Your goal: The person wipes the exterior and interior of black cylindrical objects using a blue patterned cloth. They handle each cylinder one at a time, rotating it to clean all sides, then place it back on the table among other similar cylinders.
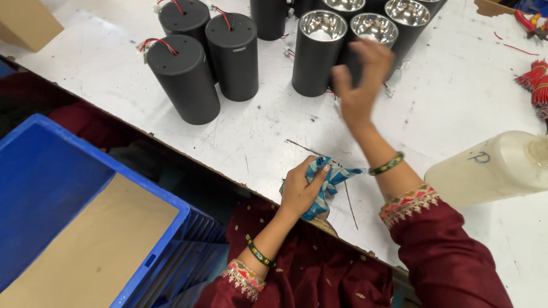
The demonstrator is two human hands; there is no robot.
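- Left hand [301,191] fingers grip a crumpled blue patterned cloth [328,179] at the white table's [445,108] edge; soft, light, takes hold anywhere
- Right hand [361,80], blurred, fingers loosely spread, reaches an open-topped black cylindrical metal housing [318,52] just beyond its fingertips; probably rigid, smooth-sided, best grasped around the body

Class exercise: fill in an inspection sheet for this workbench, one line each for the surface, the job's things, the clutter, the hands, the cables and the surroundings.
Surface: white worktable, scratched and speckled with dark marks.
Job's things: black cylindrical lamp housings, some standing with the shiny reflector up; blue patterned cloth.
Clutter: translucent plastic jug lying on its side; red wire scraps.
Hands: left hand grips the cloth; right hand, blurred, reaches toward a housing.
Cables: red leads on housing tops; red wire bundle at the right edge.
Surroundings: blue plastic crate holding cardboard sheet; cardboard box.
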